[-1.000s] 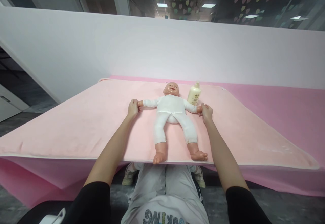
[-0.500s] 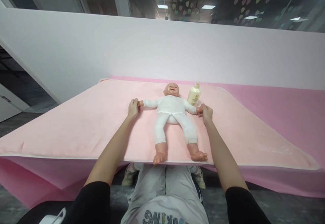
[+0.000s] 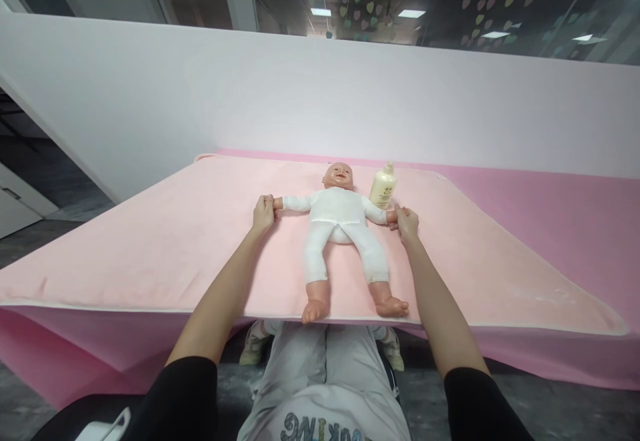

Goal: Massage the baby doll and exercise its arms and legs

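Observation:
A baby doll [image 3: 341, 231] in a white suit lies on its back on a pale pink blanket [image 3: 150, 248], head away from me, arms spread wide, bare feet at the near edge. My left hand [image 3: 263, 213] is closed on the doll's hand at the left. My right hand [image 3: 407, 222] is closed on the doll's other hand at the right. A cream lotion bottle [image 3: 383, 186] stands upright just beyond my right hand, beside the doll's head.
The blanket covers a table draped in a deeper pink cloth [image 3: 560, 214] that extends to the right. A white partition wall [image 3: 300, 94] rises behind the table. My legs and shoes show under the near edge.

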### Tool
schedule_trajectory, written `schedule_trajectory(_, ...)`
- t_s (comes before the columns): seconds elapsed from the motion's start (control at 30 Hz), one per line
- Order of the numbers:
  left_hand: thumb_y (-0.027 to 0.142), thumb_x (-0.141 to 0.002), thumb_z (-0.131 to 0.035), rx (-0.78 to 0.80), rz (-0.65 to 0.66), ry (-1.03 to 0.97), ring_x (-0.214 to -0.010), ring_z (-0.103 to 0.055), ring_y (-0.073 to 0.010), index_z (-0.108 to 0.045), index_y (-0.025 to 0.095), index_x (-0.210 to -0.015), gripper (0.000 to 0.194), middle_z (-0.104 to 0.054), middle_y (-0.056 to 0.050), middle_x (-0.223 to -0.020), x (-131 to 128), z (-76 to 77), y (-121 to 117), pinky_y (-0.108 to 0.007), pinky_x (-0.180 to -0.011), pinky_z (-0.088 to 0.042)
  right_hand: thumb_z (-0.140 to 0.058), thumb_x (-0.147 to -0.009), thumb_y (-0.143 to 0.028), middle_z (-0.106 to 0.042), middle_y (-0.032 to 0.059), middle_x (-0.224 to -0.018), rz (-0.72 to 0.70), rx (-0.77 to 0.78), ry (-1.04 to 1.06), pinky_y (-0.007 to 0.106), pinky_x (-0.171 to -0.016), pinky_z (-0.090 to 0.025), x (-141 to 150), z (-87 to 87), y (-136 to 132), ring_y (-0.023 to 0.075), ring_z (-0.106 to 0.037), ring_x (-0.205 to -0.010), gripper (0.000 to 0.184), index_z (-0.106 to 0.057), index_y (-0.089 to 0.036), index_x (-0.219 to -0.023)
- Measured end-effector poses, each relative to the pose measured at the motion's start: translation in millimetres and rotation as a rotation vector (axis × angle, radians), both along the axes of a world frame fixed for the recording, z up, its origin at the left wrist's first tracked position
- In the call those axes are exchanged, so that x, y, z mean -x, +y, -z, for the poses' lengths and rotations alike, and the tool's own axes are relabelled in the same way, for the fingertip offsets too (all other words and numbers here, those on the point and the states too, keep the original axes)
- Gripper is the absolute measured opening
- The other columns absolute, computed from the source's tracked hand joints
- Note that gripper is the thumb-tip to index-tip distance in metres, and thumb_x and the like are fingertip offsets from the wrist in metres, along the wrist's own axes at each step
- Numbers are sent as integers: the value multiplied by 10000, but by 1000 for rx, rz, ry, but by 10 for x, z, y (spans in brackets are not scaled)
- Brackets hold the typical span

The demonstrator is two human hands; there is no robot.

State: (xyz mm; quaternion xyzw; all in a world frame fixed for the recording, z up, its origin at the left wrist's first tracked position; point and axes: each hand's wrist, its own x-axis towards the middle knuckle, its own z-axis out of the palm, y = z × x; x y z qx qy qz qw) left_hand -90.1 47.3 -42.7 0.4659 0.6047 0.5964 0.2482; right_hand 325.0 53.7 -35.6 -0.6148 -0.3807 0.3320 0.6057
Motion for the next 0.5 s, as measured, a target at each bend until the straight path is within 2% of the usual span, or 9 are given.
schedule_trajectory(0.23, 368, -960, -366, 32, 39, -72, -361, -482, -118, -419, 227, -823, 204, -473, 71, -480, -49, -45, -37, -206, -385, -374, -610, -876, -366, -531, -54, -429, 1, 16, -3, 213, -282, -441, -15, 5, 10, 133, -530, -290, 283, -515, -192, -673)
schedule_trajectory(0.5, 224, -936, -300, 41, 17, -172, -339, -433, -102, -422, 219, -794, 187, -448, 65, -454, -120, -128, -71, -185, -367, -329, -580, -882, -355, -536, -44, -433, 15, 3, 2, 233, -276, -433, 13, -24, -15, 151, -540, -293, 282, -517, -194, -660)
